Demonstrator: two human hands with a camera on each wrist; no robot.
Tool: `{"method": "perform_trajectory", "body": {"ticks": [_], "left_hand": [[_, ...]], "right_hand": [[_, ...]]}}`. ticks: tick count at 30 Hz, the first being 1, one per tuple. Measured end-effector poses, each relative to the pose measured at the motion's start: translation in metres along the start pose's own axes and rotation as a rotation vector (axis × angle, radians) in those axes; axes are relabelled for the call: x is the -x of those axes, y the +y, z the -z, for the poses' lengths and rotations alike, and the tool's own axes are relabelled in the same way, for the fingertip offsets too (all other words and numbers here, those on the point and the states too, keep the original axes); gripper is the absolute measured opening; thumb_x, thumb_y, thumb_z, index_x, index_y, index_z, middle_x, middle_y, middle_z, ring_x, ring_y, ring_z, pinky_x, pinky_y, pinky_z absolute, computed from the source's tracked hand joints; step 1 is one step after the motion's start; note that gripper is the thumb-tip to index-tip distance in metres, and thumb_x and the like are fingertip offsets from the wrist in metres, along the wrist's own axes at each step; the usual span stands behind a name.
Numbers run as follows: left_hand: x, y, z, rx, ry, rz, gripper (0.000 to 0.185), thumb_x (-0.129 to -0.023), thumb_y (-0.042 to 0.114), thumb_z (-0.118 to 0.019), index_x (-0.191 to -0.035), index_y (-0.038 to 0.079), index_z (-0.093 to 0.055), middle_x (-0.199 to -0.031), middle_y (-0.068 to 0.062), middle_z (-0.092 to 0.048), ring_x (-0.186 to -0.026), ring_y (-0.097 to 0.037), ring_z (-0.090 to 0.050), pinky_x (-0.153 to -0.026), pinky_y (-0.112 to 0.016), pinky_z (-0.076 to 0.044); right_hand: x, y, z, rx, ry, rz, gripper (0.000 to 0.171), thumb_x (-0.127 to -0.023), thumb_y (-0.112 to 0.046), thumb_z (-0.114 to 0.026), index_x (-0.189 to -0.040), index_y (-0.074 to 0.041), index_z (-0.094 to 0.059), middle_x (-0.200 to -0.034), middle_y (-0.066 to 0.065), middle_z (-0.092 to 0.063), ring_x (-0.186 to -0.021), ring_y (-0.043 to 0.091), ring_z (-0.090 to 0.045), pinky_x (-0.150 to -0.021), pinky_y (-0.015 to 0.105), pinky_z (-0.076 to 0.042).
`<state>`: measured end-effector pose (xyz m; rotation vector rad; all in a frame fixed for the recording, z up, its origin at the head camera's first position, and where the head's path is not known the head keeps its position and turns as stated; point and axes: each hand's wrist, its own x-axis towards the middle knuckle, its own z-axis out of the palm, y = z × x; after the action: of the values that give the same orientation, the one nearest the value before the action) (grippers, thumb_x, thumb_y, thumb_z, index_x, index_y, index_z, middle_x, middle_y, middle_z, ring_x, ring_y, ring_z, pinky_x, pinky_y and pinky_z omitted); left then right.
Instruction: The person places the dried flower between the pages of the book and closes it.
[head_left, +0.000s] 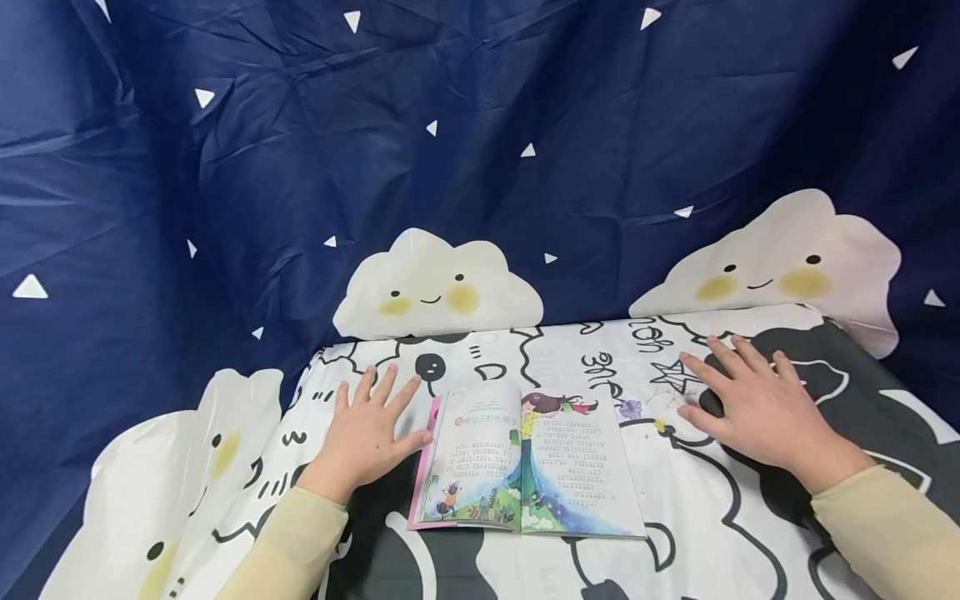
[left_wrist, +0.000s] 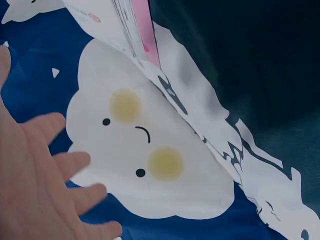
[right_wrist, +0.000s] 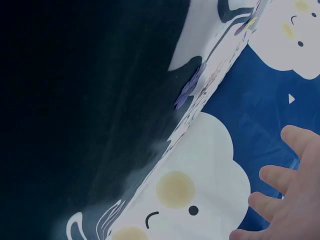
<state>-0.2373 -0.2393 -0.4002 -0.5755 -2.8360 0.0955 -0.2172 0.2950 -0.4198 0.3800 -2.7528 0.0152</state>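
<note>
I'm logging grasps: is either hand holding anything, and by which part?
Nothing is held: the left hand and right hand are spread open, the book lying between them.

Pic bk (head_left: 566,467), pink cvr (head_left: 419,479), open on b/w cloth (head_left: 693,533).

Head looks forward-down; wrists close, tilted; head, left share book (head_left: 528,467).

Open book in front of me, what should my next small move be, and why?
Probably ease your right hand inward to pinch the small purple piece: it lies between the open book and that hand, while your left hand is by the book's other edge. Both hands look empty, fingers spread.
</note>
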Motion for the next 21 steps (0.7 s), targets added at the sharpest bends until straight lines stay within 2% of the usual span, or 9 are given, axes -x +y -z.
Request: {"method": "perform_trajectory", "body": {"ticks": [6, 9, 13, 16, 21], "left_hand": [[0.002, 0.005, -0.002, 0.015, 0.024, -0.193, 0.088, -0.087, 0.073, -0.059, -0.159, 0.027, -0.038, -0.164, -0.011, -0.028, -0.151, -0.039, -0.019, -0.112, -0.071, -0.015], [0.005, 0.009, -0.002, 0.061, 0.024, -0.289, 0.088, -0.087, 0.071, -0.061, -0.159, 0.026, -0.038, -0.164, -0.01, -0.029, -0.151, -0.037, -0.022, -0.113, -0.07, -0.015], [0.007, 0.014, -0.007, 0.123, 0.009, -0.38, 0.086, -0.088, 0.067, -0.063, -0.159, 0.025, -0.038, -0.163, -0.009, -0.031, -0.15, -0.036, -0.024, -0.113, -0.069, -0.019], [0.009, 0.018, -0.014, 0.138, -0.026, -0.431, 0.084, -0.09, 0.069, -0.059, -0.159, 0.025, -0.038, -0.162, -0.01, -0.033, -0.149, -0.036, -0.026, -0.111, -0.068, -0.023], [0.012, 0.026, -0.026, 0.192, -0.151, -0.483, 0.082, -0.092, 0.073, -0.049, -0.16, 0.03, -0.034, -0.164, -0.007, -0.03, -0.15, -0.035, -0.025, -0.11, -0.069, -0.025]], "right_hand": [[0.0, -0.001, 0.002, -0.021, 0.001, 0.027, 0.08, -0.09, -0.068, -0.06, -0.151, -0.017, -0.05, -0.154, 0.025, -0.038, -0.142, 0.05, -0.028, -0.104, 0.076, -0.018], [0.0, -0.002, 0.002, -0.059, 0.008, 0.075, 0.075, -0.09, -0.062, -0.065, -0.15, -0.019, -0.051, -0.153, 0.024, -0.039, -0.14, 0.049, -0.032, -0.103, 0.073, -0.022], [-0.001, -0.004, 0.002, -0.132, 0.028, 0.164, 0.069, -0.088, -0.052, -0.073, -0.146, -0.018, -0.056, -0.15, 0.023, -0.043, -0.135, 0.047, -0.039, -0.101, 0.068, -0.031], [-0.003, -0.005, 0.0, -0.182, 0.021, 0.211, 0.065, -0.088, -0.049, -0.075, -0.143, -0.018, -0.059, -0.146, 0.021, -0.047, -0.132, 0.046, -0.044, -0.1, 0.065, -0.035], [-0.008, -0.001, -0.005, -0.254, -0.016, 0.256, 0.056, -0.088, -0.044, -0.077, -0.137, -0.021, -0.065, -0.137, 0.016, -0.055, -0.124, 0.04, -0.05, -0.096, 0.061, -0.042]]}}
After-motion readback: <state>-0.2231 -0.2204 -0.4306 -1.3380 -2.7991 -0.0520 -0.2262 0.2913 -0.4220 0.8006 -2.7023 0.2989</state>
